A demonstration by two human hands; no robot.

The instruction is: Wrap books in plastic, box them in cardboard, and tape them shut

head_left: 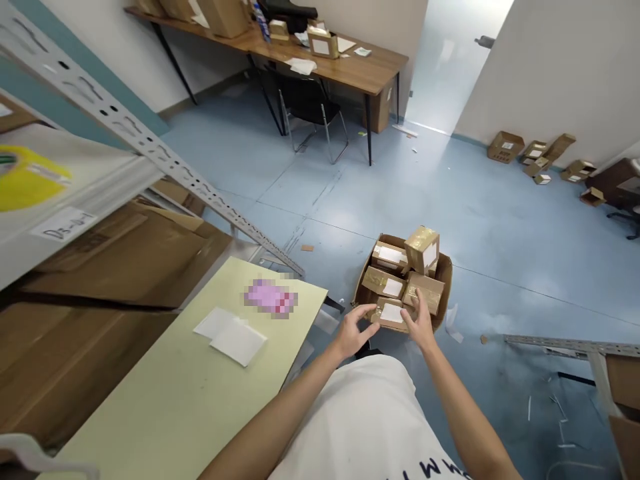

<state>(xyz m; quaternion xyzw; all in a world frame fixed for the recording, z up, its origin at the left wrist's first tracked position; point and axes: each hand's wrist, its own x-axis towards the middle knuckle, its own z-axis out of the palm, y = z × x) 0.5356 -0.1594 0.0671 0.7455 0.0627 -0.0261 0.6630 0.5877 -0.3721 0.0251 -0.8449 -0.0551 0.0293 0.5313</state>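
An open cardboard box [447, 267] sits on the blue floor in front of me, filled with several small taped parcels bearing white labels. Both my hands reach down to the nearest small parcel [391, 314]. My left hand [356, 331] curls at its left end, thumb and fingers apart around the edge. My right hand [419, 323] presses against its right end with fingers bent. A cube-shaped parcel [423, 249] stands on top at the back of the box.
A pale green table [165, 400] with white paper slips [231, 335] is at my left, beside metal shelving [125, 130] holding flat cardboard. A wooden desk [360, 67], a chair [310, 107] and loose boxes [535, 155] stand along the far wall.
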